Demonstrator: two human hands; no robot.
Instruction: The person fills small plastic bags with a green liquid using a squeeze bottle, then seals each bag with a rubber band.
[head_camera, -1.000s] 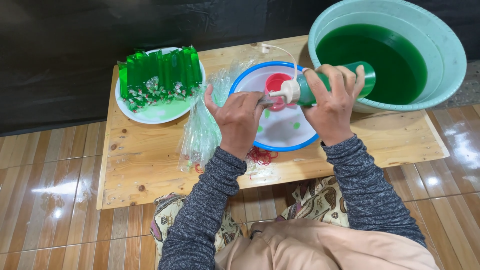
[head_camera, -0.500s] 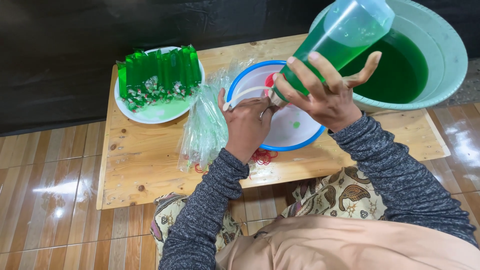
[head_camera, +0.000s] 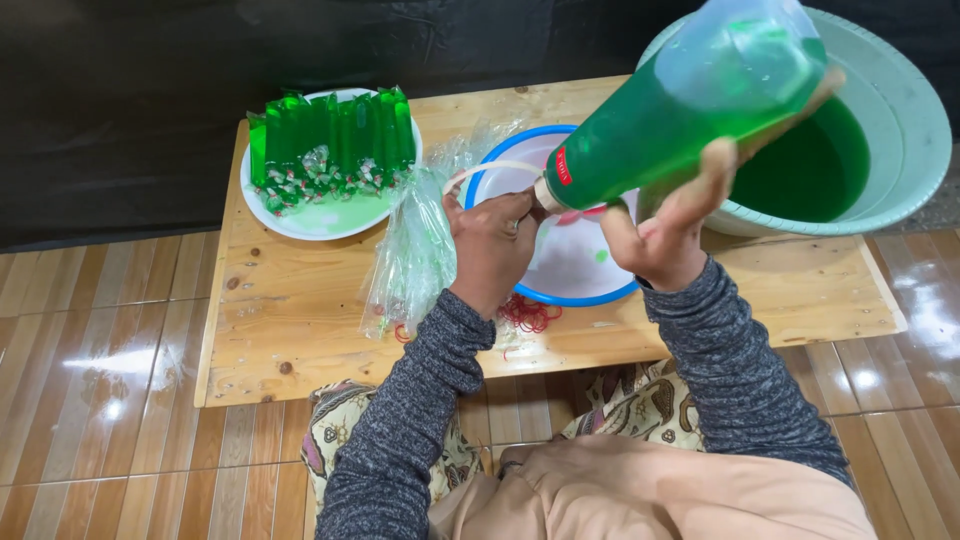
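My right hand (head_camera: 668, 222) grips a clear squeeze bottle (head_camera: 680, 110) full of green liquid, tipped nozzle-down over a white bowl with a blue rim (head_camera: 578, 292). My left hand (head_camera: 492, 245) is closed at the bottle's nozzle, holding what looks like a thin clear plastic sleeve there; the sleeve itself is mostly hidden by my fingers. A white cap strap (head_camera: 480, 172) loops out beside the nozzle. A red cup lies in the bowl, mostly hidden behind the bottle.
A large pale green basin (head_camera: 905, 75) of green liquid stands at the back right of the low wooden table (head_camera: 300, 310). A white plate (head_camera: 320, 215) holds several filled green ice pops. Empty plastic sleeves (head_camera: 410, 250) and red rubber bands (head_camera: 528, 314) lie near my left wrist.
My right hand has lifted the bottle from lying level to steeply tipped, base up towards the camera. My left hand stayed at the nozzle over the bowl.
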